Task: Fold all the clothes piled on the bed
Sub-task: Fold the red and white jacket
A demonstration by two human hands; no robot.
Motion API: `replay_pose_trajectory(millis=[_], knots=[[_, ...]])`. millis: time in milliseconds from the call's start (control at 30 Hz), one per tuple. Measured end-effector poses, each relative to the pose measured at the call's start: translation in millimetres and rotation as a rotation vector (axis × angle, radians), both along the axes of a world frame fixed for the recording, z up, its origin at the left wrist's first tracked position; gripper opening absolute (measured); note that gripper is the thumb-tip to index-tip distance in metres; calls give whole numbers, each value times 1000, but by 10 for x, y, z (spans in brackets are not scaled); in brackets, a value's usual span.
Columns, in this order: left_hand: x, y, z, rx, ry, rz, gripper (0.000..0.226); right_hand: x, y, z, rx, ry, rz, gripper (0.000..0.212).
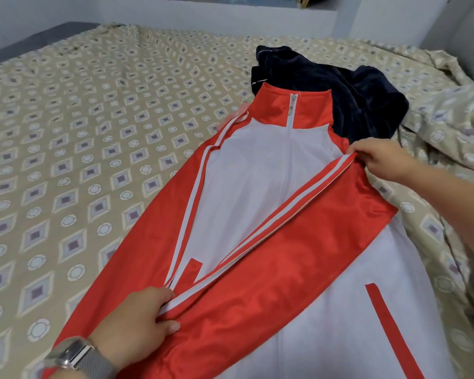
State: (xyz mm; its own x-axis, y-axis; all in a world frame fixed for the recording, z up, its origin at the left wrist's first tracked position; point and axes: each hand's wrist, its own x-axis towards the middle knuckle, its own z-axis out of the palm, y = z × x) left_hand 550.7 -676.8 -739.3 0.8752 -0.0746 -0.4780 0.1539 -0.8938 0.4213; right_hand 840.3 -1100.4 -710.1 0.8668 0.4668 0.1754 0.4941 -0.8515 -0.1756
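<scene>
Head view shows the left hand (137, 315) low in the frame, thumb and fingers pinching the lower part of a red sleeve (271, 269) along its white-striped edge. A metal-banded watch (77, 356) sits on that wrist. The right hand (378, 157) is well apart from it, up at the jacket's shoulder, fingers curled over the top of the same sleeve where the stripes begin. Between the two hands the sleeve lies folded diagonally across the chest of a red and white track jacket (257, 165), which lies face up and zipped, collar pointing away, on the bed (80, 132). The other sleeve lies straight along the jacket's left side. Just beyond the collar, touching it, lies a crumpled dark navy garment (353, 97). A beige patterned sheet covers the bed, rumpled at right.
</scene>
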Motion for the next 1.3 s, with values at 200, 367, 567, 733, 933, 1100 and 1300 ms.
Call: replay_pose_trajectory(millis=[200, 367, 567, 733, 933, 1100, 1300], knots=[[-21, 72, 129, 56, 186, -27, 26, 271, 183, 257, -645, 231, -9, 54], [-66, 67, 124, 14, 210, -121, 23, 207, 508, 140, -1088, 11, -46, 32], [-36, 51, 84, -124, 211, -170, 41, 76, 525, -168, -599, -239, -343, 27], [-4, -7, 107, -132, -7, -73, 29, -153, 437, -323, -58, -267, -473, 28], [-68, -60, 102, 15, -259, 79, 17, -448, 306, -597, -140, 187, -302, 75], [-85, -14, 104, 30, -350, 186, 19, -571, 689, -273, -297, 42, -422, 59], [-119, 300, 213, 413, -111, 437, 39, -1200, 2137, 434, 280, 444, -125, 18]])
